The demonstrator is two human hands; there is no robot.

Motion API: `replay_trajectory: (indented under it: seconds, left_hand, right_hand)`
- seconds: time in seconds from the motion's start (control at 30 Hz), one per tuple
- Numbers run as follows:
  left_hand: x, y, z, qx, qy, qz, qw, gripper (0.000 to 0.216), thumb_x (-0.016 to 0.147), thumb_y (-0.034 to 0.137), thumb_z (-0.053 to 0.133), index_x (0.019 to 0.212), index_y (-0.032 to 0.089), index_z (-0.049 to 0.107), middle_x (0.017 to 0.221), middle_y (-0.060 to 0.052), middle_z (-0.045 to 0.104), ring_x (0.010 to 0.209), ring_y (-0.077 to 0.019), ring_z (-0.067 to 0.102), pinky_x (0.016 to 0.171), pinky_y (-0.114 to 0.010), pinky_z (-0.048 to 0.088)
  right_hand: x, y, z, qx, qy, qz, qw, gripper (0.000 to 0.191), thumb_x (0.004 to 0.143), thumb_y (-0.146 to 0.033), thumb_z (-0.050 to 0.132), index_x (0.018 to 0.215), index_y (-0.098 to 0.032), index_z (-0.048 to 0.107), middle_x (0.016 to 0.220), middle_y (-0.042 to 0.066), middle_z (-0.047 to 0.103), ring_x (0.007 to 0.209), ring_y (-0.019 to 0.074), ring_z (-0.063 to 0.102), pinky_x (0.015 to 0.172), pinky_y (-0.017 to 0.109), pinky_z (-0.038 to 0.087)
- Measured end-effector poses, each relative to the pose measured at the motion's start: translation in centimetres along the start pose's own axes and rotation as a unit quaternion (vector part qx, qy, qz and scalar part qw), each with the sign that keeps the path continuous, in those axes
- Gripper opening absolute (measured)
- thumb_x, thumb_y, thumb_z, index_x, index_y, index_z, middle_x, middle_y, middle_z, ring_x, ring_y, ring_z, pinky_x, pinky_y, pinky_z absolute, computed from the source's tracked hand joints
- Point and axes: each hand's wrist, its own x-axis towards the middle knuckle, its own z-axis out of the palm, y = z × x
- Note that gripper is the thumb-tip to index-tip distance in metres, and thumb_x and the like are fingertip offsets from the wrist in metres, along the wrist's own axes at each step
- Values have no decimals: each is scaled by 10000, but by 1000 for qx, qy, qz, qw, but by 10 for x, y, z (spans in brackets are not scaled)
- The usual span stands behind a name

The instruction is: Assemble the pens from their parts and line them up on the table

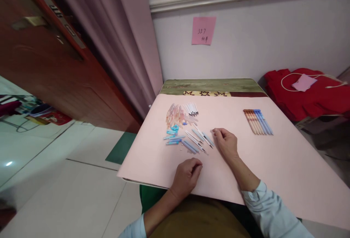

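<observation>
My left hand [188,176] is at the near edge of the pink-covered table, its fingers curled closed, with nothing showing between them. Further right, my right hand [226,143] has thumb and fingers pinched together beside the loose pen parts; anything tiny in the pinch is hidden. Close to its fingertips lie white pen refills [194,142] and pale blue pen barrels [190,146]. To their left are bright blue pen pieces [172,133]. Behind them is a heap of clear and peach pen parts [176,115], with a bunch of white refills [191,108] alongside.
A row of brown-topped and blue pens [257,122] lies at the right of the table [235,190]. Red cloth [328,101] with a white cable is beyond the right edge. A wooden door [68,70] and a curtain [128,30] stand at the left.
</observation>
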Motion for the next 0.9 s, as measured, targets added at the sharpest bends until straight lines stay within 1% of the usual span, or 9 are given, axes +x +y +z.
replay_trajectory:
  seconds: [0.43,0.6,0.77,0.9]
  left_hand:
    - [0,-1,1,3,2,0,1000,131,911,228,522,897,191,647,801,-31,673,744,-151,606,705,-252,456]
    - [-1,-1,1,4,2,4,1000,121,914,224,525,907,191,641,816,-29,677,755,-148,612,717,-250,453]
    - [-1,0,1,2,-4,1,1000,129,918,222,518,902,189,641,827,-34,684,767,-150,618,725,-253,456]
    - [0,-1,1,-3,-3,0,1000,133,920,226,515,905,191,642,846,-35,692,780,-152,623,737,-259,461]
  right_hand:
    - [0,1,-1,-7,-4,-2,1000,373,833,-507,565,844,-190,762,771,41,752,746,222,672,751,307,482]
    - [0,1,-1,-2,-4,6,1000,359,833,-491,569,842,-190,764,782,40,754,748,220,669,737,300,477]
    - [1,1,-1,-4,-4,2,1000,385,831,-508,564,843,-180,766,771,52,752,733,220,659,720,297,472]
    - [3,0,-3,-14,-23,4,1000,383,835,-500,554,817,-179,761,746,44,740,717,207,644,697,286,458]
